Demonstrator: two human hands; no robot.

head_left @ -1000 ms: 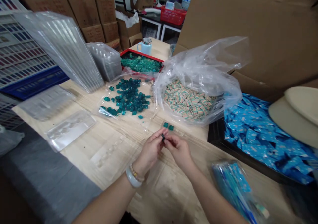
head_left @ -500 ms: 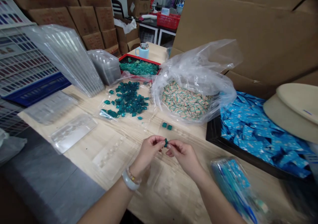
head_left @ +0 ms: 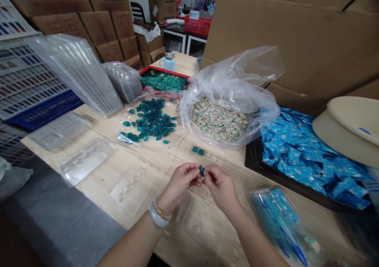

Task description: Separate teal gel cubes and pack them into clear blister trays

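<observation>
My left hand (head_left: 187,177) and my right hand (head_left: 217,180) meet over the table, fingertips pinched round one small dark teal gem-like piece (head_left: 201,170). The fingers cover part of it. Just beyond them, two similar teal pieces (head_left: 198,150) lie side by side on a clear plastic tray. Farther off to the left, a loose pile of teal pieces (head_left: 154,119) is spread on clear plastic. A clear bag (head_left: 260,101) stands open behind the hands, full of small wrapped packets (head_left: 219,121) in beige and green.
Clear trays (head_left: 87,160) lie at the left, near upright stacks of clear plastic packaging (head_left: 79,69). At the right are a black tray (head_left: 251,156) of blue sachets (head_left: 308,152) and a filled clear pack (head_left: 278,219). A red-rimmed tray (head_left: 188,86) and blue mug (head_left: 169,63) stand behind.
The teal piece has been turned between my fingertips and shifted slightly right. My right fingers have closed in nearer to it. The view has moved a little.
</observation>
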